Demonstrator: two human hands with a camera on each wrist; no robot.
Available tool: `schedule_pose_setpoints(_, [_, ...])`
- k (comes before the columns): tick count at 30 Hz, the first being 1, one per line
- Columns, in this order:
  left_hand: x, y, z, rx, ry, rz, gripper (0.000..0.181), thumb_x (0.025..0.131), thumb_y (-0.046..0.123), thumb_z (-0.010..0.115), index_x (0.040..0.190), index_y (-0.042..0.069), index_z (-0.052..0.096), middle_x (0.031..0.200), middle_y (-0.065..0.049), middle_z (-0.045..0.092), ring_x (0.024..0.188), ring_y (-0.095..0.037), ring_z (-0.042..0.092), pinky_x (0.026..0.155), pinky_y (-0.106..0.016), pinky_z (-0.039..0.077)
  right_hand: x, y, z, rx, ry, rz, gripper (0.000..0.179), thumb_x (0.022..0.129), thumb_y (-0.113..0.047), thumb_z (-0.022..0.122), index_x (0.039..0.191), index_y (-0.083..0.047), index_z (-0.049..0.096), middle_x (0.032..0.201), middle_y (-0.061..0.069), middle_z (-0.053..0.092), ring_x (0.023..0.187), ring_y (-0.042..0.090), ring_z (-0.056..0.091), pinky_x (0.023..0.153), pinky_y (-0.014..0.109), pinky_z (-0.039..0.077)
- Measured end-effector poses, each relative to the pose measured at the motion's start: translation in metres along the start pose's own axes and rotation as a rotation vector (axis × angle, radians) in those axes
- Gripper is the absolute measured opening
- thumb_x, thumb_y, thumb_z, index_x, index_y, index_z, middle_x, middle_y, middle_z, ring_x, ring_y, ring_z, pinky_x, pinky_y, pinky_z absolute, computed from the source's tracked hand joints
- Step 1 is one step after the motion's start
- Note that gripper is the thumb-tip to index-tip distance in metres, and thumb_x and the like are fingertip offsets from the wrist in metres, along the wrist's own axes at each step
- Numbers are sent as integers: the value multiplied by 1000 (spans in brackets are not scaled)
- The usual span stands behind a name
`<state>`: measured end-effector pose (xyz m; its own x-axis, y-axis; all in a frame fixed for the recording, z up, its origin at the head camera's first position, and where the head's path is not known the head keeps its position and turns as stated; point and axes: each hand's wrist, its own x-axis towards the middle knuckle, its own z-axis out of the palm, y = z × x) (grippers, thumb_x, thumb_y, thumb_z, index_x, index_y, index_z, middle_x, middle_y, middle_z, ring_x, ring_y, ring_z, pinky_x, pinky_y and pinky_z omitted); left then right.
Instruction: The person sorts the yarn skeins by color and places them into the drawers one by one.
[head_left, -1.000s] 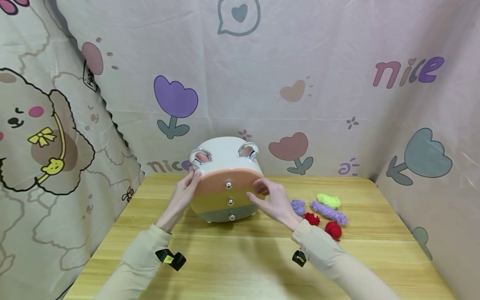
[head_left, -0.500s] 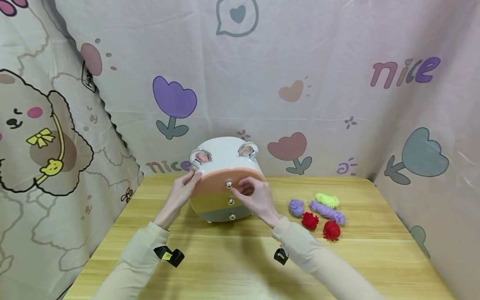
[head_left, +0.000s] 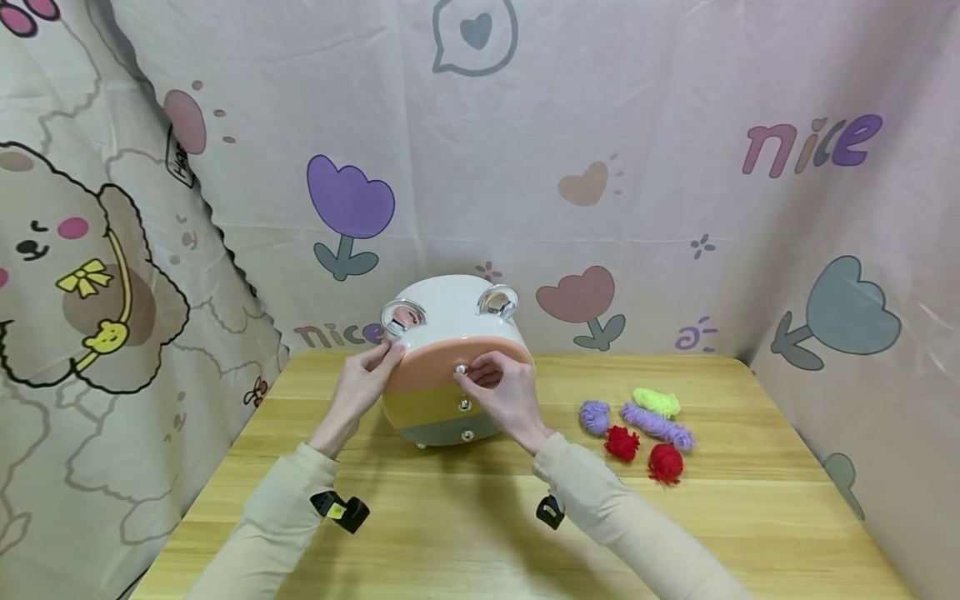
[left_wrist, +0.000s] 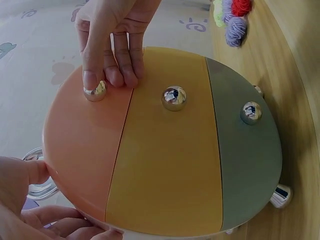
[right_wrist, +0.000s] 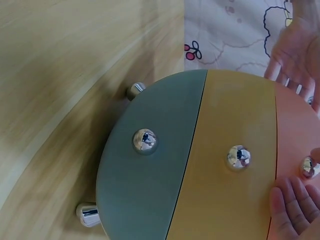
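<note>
A small rounded drawer cabinet [head_left: 450, 323] has a white body, silver ear-like rings and a front in orange, yellow and grey-green bands. Each band carries one round silver knob. My right hand [head_left: 508, 393] pinches the top knob [left_wrist: 95, 93] on the orange drawer [left_wrist: 87, 132]; its thumb lies on the knob in the left wrist view, and the other fingers are bent close to the front. At the cabinet's upper left side my left hand [head_left: 358, 396] rests, thumb at the front edge, fingers along the side. The orange drawer's face is level with the yellow drawer [left_wrist: 165, 160].
Right of the cabinet on the wooden table [head_left: 420, 533] lie two red yarn balls [head_left: 665, 463], a purple yarn ball [head_left: 595, 417], a purple skein [head_left: 657, 425] and a yellow-green skein [head_left: 656, 402]. A printed curtain [head_left: 660, 292] hangs behind the table.
My right hand has moved left from the cabinet's right edge to the top knob and taken hold of it. My left hand stays at the cabinet's side.
</note>
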<state>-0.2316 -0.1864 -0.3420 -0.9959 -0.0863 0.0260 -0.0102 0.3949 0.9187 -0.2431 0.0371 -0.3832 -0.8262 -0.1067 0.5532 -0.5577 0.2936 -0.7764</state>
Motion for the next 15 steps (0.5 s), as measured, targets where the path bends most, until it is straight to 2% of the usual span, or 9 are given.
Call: schedule_pose_setpoints(15, [1,0,2,26,42,20,62,101,42,58,148,4,47,154,-14,46,147,-31,41,120,-43,36,0,-2,3,-31,17,-4,14,82,-12,81,85,-1,72,78,14,76,68,22,75,63,18,58])
